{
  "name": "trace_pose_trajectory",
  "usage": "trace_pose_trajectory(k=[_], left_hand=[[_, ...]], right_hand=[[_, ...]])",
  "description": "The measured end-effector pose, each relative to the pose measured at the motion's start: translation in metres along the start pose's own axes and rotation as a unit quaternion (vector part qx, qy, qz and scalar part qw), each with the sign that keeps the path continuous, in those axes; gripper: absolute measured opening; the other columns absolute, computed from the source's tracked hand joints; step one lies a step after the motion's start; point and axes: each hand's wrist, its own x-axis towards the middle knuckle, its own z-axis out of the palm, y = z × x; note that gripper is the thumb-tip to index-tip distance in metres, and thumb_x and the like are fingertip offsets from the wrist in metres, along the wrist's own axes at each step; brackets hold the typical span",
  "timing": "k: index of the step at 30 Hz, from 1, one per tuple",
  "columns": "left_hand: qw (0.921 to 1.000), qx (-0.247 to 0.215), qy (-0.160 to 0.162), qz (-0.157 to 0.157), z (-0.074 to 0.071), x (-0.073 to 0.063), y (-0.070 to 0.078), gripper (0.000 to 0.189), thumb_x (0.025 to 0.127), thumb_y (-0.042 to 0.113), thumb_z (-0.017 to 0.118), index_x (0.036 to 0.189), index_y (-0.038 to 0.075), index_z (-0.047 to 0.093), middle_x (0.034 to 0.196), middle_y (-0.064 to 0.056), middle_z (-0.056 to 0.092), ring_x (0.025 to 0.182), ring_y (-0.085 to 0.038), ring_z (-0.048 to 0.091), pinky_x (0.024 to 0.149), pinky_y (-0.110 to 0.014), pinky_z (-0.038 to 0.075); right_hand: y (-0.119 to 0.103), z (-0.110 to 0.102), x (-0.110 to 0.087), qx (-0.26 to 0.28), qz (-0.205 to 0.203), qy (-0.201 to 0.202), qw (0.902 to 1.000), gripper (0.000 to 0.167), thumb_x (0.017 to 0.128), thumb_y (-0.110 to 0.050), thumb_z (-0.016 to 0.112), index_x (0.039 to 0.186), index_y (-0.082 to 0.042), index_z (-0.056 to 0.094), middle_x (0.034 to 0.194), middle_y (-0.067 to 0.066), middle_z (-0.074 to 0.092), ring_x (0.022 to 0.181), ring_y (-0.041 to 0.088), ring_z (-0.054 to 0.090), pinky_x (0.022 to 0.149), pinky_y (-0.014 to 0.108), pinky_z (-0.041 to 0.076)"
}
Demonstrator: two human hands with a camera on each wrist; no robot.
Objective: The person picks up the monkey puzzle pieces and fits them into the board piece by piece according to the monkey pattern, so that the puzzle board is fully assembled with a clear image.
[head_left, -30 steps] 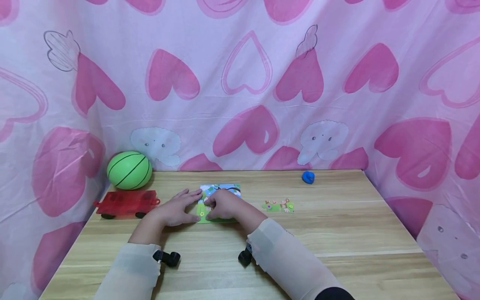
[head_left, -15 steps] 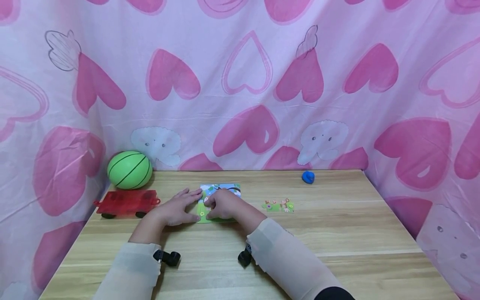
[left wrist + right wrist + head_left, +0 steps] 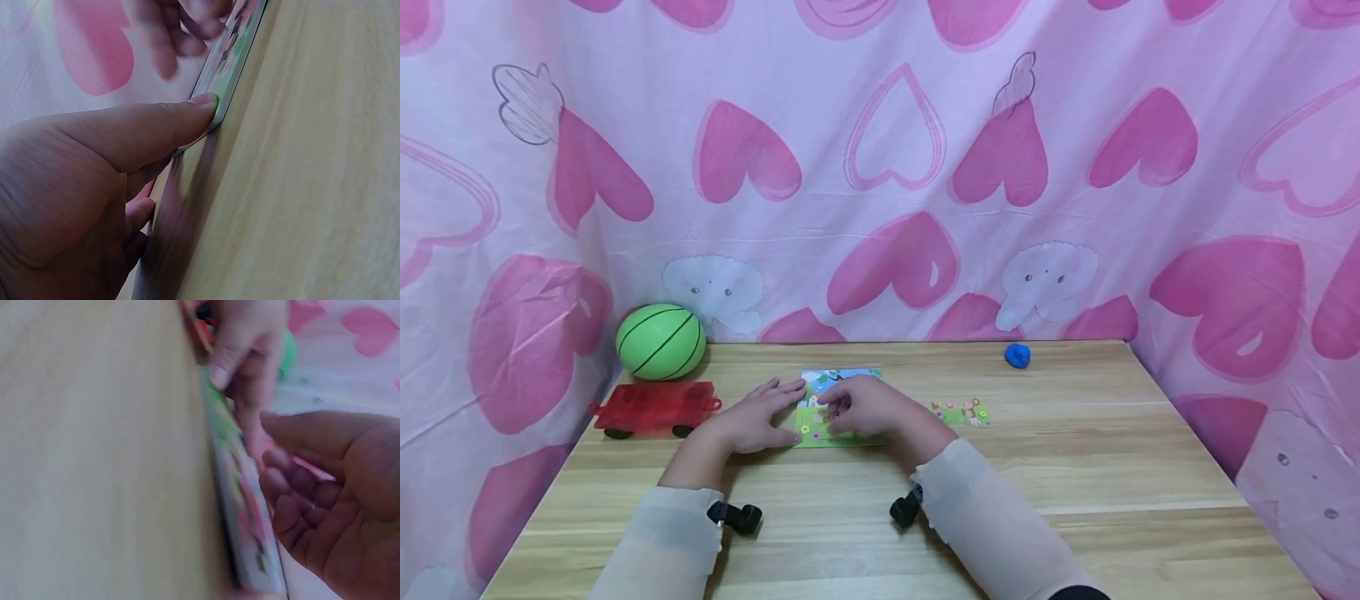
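A flat picture puzzle point(image 3: 811, 439) with blue sky and green grass lies on the wooden table. My left hand point(image 3: 752, 423) rests along its left edge with the fingers spread. In the left wrist view the thumb point(image 3: 181, 119) presses on the puzzle's near corner. Over the puzzle's right half is my right hand point(image 3: 871, 407), raised off the surface and covering part of the picture. Its fingers point(image 3: 300, 481) are loosely bent in the right wrist view, and nothing shows between them. Loose puzzle pieces point(image 3: 958, 413) with green grass and a small animal lie to the right, partly behind the right wrist.
A red toy wagon point(image 3: 655, 408) stands at the left, with a green ball point(image 3: 661, 342) behind it. Near the table's back edge sits a small blue toy duck point(image 3: 1017, 356). A pink heart-patterned cloth point(image 3: 895, 250) hangs behind the table point(image 3: 1075, 467).
My right hand has lifted off the puzzle and shifted slightly right, uncovering more of the picture and covering the left end of the loose pieces. The left hand keeps its place.
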Motion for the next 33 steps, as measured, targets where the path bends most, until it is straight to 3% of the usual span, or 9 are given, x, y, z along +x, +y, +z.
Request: trace_pose_trajectory(k=[5,10,17,22,33], left_hand=[[1.0,0.0,0.001,-0.004,0.0,-0.001,0.001,0.088,0.094,0.045,0.08,0.168,0.025,0.038,0.18,0.003,0.028,0.169,-0.042,0.005,0.13,-0.076,0.015],[0.9999,-0.004,0.0,-0.014,0.0,-0.001,0.003,0.089,0.093,0.044,0.081,0.168,0.026,0.038,0.18,0.002,0.028,0.169,-0.042,0.005,0.129,-0.077,0.016],[0.9999,-0.002,0.004,-0.013,0.001,0.0,0.002,0.089,0.093,0.046,0.081,0.168,0.027,0.038,0.18,0.003,0.027,0.169,-0.041,0.005,0.129,-0.077,0.016],[0.9999,-0.001,0.004,-0.013,0.002,0.001,0.001,0.09,0.092,0.047,0.082,0.168,0.028,0.037,0.18,0.004,0.027,0.169,-0.041,0.005,0.129,-0.077,0.016],[0.9999,0.001,0.002,-0.014,0.002,0.0,0.001,0.089,0.092,0.047,0.081,0.168,0.028,0.038,0.18,0.004,0.028,0.169,-0.041,0.005,0.13,-0.076,0.016]], right_hand=[[0.016,-0.024,-0.023,0.063,0.0,0.033,0.9974,0.048,0.096,-0.026,0.082,0.142,-0.02,0.071,0.118,-0.001,0.077,0.102,0.014,0.066,0.091,0.03,0.058],[0.038,-0.046,-0.047,0.083,0.038,0.065,0.9937,0.05,0.097,-0.034,0.081,0.144,-0.025,0.069,0.121,-0.005,0.075,0.107,0.016,0.066,0.089,0.033,0.057],[0.075,-0.068,-0.077,0.089,0.084,0.116,0.9856,0.048,0.098,-0.032,0.079,0.144,-0.022,0.069,0.117,-0.007,0.075,0.105,0.019,0.067,0.084,0.034,0.06],[0.099,-0.08,-0.097,0.105,0.113,0.124,0.9802,0.048,0.1,-0.028,0.078,0.146,-0.022,0.067,0.12,-0.003,0.073,0.105,0.024,0.064,0.081,0.036,0.06],[0.131,-0.086,-0.111,0.116,0.107,0.096,0.9828,0.046,0.096,-0.016,0.081,0.14,-0.013,0.07,0.125,0.007,0.074,0.106,0.023,0.063,0.082,0.028,0.059]])
